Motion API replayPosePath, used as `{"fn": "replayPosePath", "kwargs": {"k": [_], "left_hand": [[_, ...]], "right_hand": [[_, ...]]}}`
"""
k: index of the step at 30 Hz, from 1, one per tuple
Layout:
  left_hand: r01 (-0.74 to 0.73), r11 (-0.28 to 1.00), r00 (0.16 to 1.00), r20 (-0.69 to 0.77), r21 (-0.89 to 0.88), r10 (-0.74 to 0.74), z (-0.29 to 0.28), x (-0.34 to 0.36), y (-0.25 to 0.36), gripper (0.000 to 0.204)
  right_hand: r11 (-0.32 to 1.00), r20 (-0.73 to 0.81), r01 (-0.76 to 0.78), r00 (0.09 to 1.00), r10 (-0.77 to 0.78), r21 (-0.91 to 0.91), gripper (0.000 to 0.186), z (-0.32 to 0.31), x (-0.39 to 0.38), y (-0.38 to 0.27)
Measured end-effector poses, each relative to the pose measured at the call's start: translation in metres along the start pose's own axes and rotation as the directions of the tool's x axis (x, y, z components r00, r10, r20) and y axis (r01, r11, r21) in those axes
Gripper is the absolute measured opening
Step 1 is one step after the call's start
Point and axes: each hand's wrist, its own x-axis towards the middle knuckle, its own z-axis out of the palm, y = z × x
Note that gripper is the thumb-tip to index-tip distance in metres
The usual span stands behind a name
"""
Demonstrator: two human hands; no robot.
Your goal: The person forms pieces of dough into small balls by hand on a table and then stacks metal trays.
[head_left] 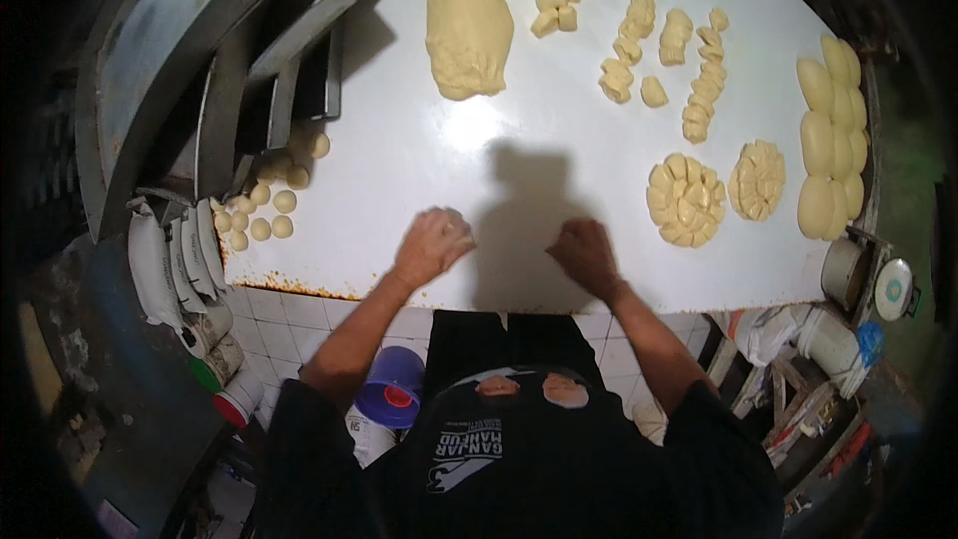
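Note:
Near the front edge of the white table (399,180), my left hand (436,245) rests low with its fingers curled down. Something may be cupped under it, but the hand hides it, and its fingertips are slightly blurred. To the right, my right hand (586,258) is curled in the same way, and its palm side is hidden. A shadow falls on the tabletop between the two hands. Small round dough balls (284,202) lie left of my left hand. Beyond my right hand sits a round cluster of cut dough pieces (686,200), with a second cluster (757,181) beside it.
A large dough lump (469,35) lies farther back. Cut dough strips (707,80) and loose pieces stretch across the far right. Smooth oval loaves of dough (818,145) line the right edge. Metal pans (225,70) are stacked at left. Under the table stands a purple bucket (389,379).

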Motion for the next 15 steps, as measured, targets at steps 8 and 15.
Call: {"fn": "replayPosePath", "kwargs": {"k": [8, 15], "left_hand": [[0.072, 0.995, 0.997, -0.036, -0.070, -0.075, 0.048, 0.020, 0.034, 0.020], [0.353, 0.935, 0.901, -0.259, -0.026, -0.347, 0.087, 0.073, 0.040, 0.015]], "right_hand": [[0.983, -0.391, 0.127, 0.905, -0.169, -0.130, 0.027, 0.028, 0.004, 0.005], [0.999, -0.605, 0.007, 0.796, -0.028, -0.037, 0.021, 0.031, 0.064, -0.008]]}}
